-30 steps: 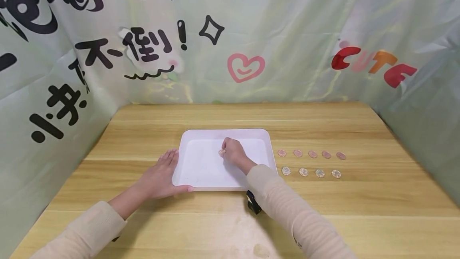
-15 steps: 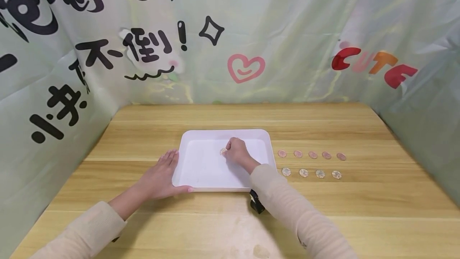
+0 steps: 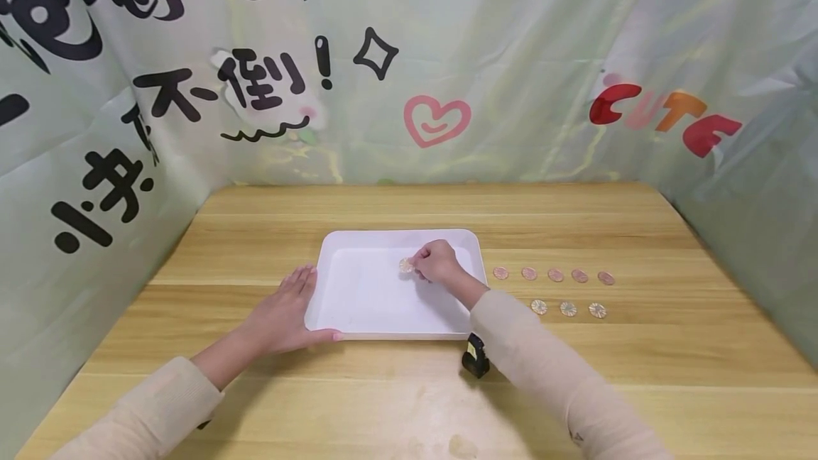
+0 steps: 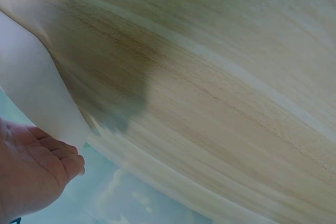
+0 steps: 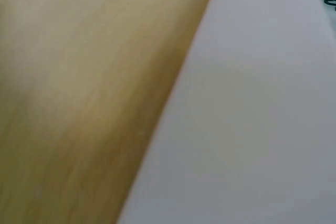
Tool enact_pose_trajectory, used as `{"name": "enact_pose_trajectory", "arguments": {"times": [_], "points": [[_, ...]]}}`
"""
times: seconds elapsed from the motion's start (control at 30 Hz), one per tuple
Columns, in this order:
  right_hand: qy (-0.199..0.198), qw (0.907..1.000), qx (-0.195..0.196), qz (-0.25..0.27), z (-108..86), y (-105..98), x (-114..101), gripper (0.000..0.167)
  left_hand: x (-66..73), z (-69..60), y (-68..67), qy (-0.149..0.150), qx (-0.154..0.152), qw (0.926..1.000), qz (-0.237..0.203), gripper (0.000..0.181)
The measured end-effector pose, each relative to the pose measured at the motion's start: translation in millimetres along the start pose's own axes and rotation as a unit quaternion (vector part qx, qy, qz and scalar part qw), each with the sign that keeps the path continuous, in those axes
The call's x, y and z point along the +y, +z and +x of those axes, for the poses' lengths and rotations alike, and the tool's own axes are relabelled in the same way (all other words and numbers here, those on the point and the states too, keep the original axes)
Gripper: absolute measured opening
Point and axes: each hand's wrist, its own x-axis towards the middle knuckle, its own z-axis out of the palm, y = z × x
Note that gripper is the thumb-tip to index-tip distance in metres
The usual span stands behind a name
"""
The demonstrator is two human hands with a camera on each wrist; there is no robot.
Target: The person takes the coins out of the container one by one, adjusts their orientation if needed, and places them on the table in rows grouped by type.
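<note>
A shallow white tray (image 3: pixel 358 297) lies on the wooden table. My left hand (image 3: pixel 281 314) rests against its near left corner, fingers straight and thumb along the front edge. In the left wrist view, that hand (image 4: pixel 37 174) shows beside the tray's wall (image 4: pixel 47 77). Above the tray's floor, my right hand (image 3: pixel 441 263) pinches a pale, shiny round disc (image 3: pixel 405 265) between thumb and fingertips. Whether the disc touches the tray I cannot tell. The right wrist view has only the blurred tray (image 5: pixel 241 119) and table; the hand is out of it.
Right of the tray, several pink discs (image 3: pixel 555 275) form a far row. Pale discs (image 3: pixel 568 309) make a nearer row, partly behind the right sleeve (image 3: pixel 543 353). A black wrist camera (image 3: pixel 476 356) hangs under the right wrist. Printed curtains (image 3: pixel 511 55) enclose the table.
My right hand has shifted right and slightly away from me, still pinching the pale disc. Its sleeve now covers the nearer row's leftmost disc. The left hand keeps its place.
</note>
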Motion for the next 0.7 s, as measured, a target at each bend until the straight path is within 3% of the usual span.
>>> {"name": "enact_pose_trajectory", "arguments": {"times": [0.33, 0.7], "points": [[0.003, 0.9992, -0.017, 0.037, -13.5, -36, 0, 0.012, -0.2, 0.9, -1.5, 0.005, 0.001, 1.0, 0.005, 0.107], [0.002, 0.9978, -0.027, 0.06, -27.2, -69, 20, 0.011, 1.3, 0.3, -1.5, 0.002, -0.003, 1.0, 0.004, 0.11]]}}
